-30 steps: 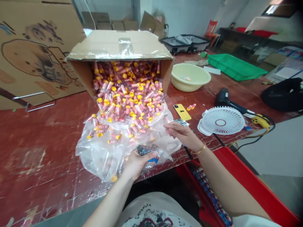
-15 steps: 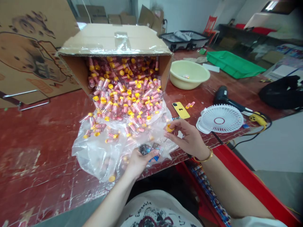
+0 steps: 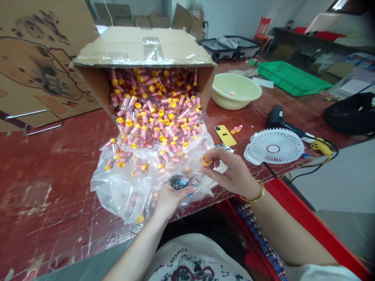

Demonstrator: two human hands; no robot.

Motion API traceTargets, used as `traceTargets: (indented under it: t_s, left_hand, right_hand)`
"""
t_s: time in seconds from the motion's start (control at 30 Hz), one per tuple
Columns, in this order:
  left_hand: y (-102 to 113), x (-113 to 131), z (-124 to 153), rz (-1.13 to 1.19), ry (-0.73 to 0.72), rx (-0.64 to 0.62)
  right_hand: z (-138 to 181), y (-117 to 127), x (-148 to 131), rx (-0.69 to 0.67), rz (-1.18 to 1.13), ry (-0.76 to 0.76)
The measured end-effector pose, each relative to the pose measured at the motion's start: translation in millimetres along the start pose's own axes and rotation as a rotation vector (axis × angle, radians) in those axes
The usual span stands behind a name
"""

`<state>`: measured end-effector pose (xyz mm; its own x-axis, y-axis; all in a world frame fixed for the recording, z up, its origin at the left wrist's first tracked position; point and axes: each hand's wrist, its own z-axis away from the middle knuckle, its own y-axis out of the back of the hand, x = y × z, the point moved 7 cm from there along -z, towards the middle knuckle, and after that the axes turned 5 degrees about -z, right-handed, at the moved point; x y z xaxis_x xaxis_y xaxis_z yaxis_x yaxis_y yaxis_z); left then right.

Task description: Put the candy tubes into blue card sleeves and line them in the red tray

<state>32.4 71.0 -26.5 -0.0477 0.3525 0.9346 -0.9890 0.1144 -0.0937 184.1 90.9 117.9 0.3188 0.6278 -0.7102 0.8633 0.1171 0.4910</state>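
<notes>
My right hand (image 3: 233,171), a gold bangle at its wrist, pinches a yellow cap (image 3: 206,160) between thumb and fingers. Whether a clear tube is attached below the cap is hard to see. My left hand (image 3: 172,199) is closed around small shiny dark-and-blue packets (image 3: 180,182), the thumb lying over them. Both hands are above a crumpled clear plastic bag (image 3: 117,195) at the table's front edge. Beyond them, many clear tubes with yellow caps and pink contents (image 3: 143,132) spill from a cardboard box (image 3: 125,47) lying on its side.
Right of the box stand a pale yellow basin (image 3: 231,102) and a green tray (image 3: 293,80). A yellow phone (image 3: 225,135), a white fan (image 3: 272,146) and a black heat gun or dryer (image 3: 275,117) lie nearer. A red bin (image 3: 310,226) sits below the edge.
My right hand has shifted slightly left with the cap, whose opening now faces more toward me. The packets in my left hand have turned a little. The camera view has moved slightly.
</notes>
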Motion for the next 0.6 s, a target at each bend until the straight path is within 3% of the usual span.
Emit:
traceTargets:
  t_s: [0.1,0.2,0.3,0.37,0.5,0.6]
  left_hand:
    - [-1.2,0.9,-0.3,-0.042,-0.025,0.006]
    - [-6.0,0.8,1.2,-0.031,-0.033,-0.013]
    - [-15.8,-1.7,4.8,0.144,0.055,-0.077]
    - [-23.4,-1.7,7.6,0.293,0.152,-0.106]
    - [-35.1,7.4,10.0,0.483,0.260,-0.099]
    - [-39.0,11.4,9.5,0.495,0.277,-0.102]
  right_hand:
    - [-1.4,-5.8,3.7,-0.029,-0.014,-0.018]
    - [0.5,-15.0,28.2,-0.033,-0.182,-0.180]
    - [12.1,-26.7,58.5,0.019,-0.507,-0.410]
    - [22.6,-35.4,64.7,0.018,-0.622,-0.447]
    - [45.6,-55.3,49.9,-0.087,-0.459,-0.304]
    - [59.7,-60.9,48.2,0.032,-0.290,-0.308]
